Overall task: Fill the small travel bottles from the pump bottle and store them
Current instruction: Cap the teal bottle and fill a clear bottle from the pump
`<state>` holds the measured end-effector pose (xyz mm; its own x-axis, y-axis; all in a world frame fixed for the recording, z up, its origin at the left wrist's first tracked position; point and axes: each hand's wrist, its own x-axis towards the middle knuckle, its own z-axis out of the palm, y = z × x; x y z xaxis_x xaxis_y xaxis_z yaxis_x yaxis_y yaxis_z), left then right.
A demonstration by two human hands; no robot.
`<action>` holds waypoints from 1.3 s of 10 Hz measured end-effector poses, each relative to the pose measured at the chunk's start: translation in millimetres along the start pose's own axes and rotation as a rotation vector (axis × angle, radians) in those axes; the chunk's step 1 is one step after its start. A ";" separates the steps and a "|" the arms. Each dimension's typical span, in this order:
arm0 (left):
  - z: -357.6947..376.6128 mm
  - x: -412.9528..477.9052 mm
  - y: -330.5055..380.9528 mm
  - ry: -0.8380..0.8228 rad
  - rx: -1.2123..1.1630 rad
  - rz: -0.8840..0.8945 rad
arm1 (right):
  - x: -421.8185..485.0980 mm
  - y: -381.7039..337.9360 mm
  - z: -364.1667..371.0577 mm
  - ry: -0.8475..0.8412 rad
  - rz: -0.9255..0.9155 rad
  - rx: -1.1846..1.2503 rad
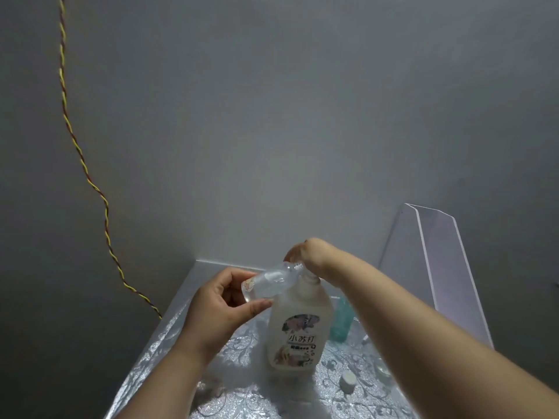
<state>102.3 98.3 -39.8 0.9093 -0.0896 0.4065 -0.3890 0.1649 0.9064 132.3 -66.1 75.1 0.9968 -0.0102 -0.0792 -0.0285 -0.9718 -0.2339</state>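
Fingers (239, 271) of left hand (214, 303) pinch travel bottle (272, 281); right hand (311, 255) curls over pump bottle (299, 328).

Room for a hand on the left of the table (157, 358). To the right, the pump bottle (298, 328), teal bottle (343, 322), cap (348, 381) and clear panel (444, 267) stand in the way.

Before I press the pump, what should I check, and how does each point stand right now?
1. Left hand grips the small travel bottle: ok.
2. Travel bottle uncapped: ok, a white cap lies apart.
3. Bottle mouth under the nozzle: cannot tell, the right hand hides it.
4. Pump bottle standing upright: ok.
5. Room left in the travel bottle: cannot tell.
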 end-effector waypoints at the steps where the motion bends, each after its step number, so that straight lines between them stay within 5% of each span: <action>1: 0.6 0.1 1.3 -0.014 -0.023 -0.013 | -3.1 1.5 4.1 0.054 0.024 0.188; 4: -0.3 1.7 -2.2 -0.010 0.018 0.020 | -3.9 -0.7 -37.6 0.323 -0.017 0.276; 6: 0.3 1.1 -1.0 -0.010 0.005 0.013 | 1.6 -3.5 -12.6 0.030 0.034 -0.074; 9: -1.5 0.8 -4.2 -0.010 0.014 -0.005 | 0.5 -0.1 -0.3 -0.024 -0.002 -0.164; 11: 0.4 -1.4 3.1 -0.008 -0.002 0.016 | -4.6 3.9 -7.2 0.121 -0.038 0.051; 12: 1.3 -1.3 3.4 -0.008 0.007 0.018 | -11.2 1.7 -25.2 0.249 -0.051 0.358; 13: 0.9 -1.3 3.2 -0.004 0.018 0.019 | -11.5 -5.6 -36.9 0.302 -0.081 0.319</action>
<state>99.7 98.2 -37.3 0.9010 -0.0903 0.4243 -0.4090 0.1490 0.9003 123.7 -69.2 113.0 0.9725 -0.0516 0.2272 0.0760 -0.8515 -0.5188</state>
